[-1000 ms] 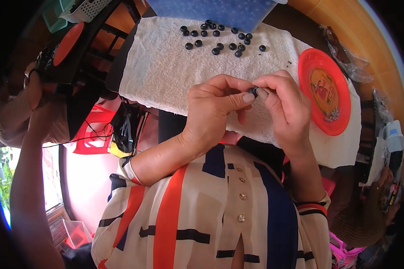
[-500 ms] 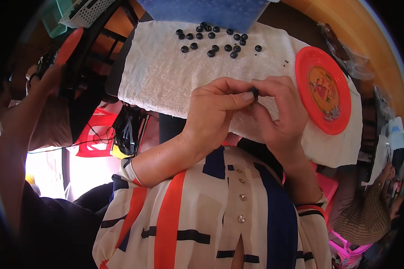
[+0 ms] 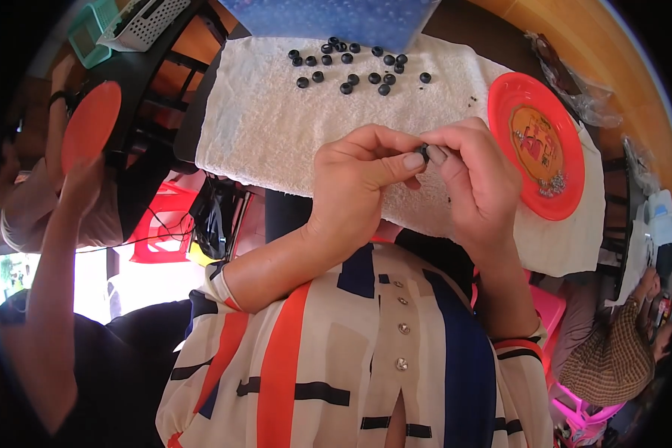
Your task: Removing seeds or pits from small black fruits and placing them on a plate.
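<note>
A small black round part point(image 3: 424, 152) is pinched between the thumb and fingers of my left hand point(image 3: 355, 168), above the near part of a white towel point(image 3: 269, 123). My right hand point(image 3: 479, 179) meets it from the other side, its thumb and forefinger closed against the same part, so my fingers hide most of it. Several similar black parts point(image 3: 346, 88), some showing a hollow, lie scattered on the towel's far side. To the right, a red plate point(image 3: 502, 123) carries a little heap of tiny silvery pieces point(image 3: 552, 185).
A translucent blue bin point(image 3: 328, 21) stands at the towel's far edge. On the left, another person's hand holds a red round fan-like disc point(image 3: 89, 127). A white basket point(image 3: 145, 26) sits on a dark table. Clear plastic bags point(image 3: 593, 104) lie far right.
My right thumb has come up against the black part, and the right hand has turned slightly. At left, the other person's red disc has swung lower and now shows its broad face.
</note>
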Tool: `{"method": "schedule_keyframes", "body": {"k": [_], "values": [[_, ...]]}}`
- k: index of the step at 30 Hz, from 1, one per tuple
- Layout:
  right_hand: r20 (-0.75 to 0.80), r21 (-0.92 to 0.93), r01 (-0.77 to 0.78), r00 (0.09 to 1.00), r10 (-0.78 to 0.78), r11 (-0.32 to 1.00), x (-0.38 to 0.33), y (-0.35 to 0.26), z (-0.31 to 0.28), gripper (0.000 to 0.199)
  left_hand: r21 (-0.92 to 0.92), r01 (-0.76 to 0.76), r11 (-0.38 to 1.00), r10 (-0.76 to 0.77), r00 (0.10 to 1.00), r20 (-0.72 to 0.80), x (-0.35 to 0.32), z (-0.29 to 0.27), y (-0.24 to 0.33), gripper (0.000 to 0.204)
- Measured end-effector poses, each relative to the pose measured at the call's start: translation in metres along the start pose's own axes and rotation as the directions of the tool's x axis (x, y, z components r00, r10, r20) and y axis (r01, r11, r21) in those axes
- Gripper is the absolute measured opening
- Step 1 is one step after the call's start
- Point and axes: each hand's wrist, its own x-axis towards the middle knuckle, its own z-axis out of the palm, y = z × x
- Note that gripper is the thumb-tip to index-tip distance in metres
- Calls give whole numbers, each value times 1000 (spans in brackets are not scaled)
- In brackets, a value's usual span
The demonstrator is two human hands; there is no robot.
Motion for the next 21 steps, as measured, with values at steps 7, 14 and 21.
{"method": "schedule_keyframes", "body": {"k": [7, 14, 21], "values": [[-41, -174, 64, 997, -72, 983, -3, 0, 9, 26, 9, -36, 999, 36, 998, -59, 0, 3, 3, 12], [-102, -137, 75, 991, -90, 988, -3, 1, 16, 34, -139, 86, 987, -96, 993, -63, 1, 8, 12, 11], [-102, -288, 154, 976, -190, 945, -8, 9, 14, 32, -195, 133, 972, -137, 991, -8, -1, 10, 9, 13]]}}
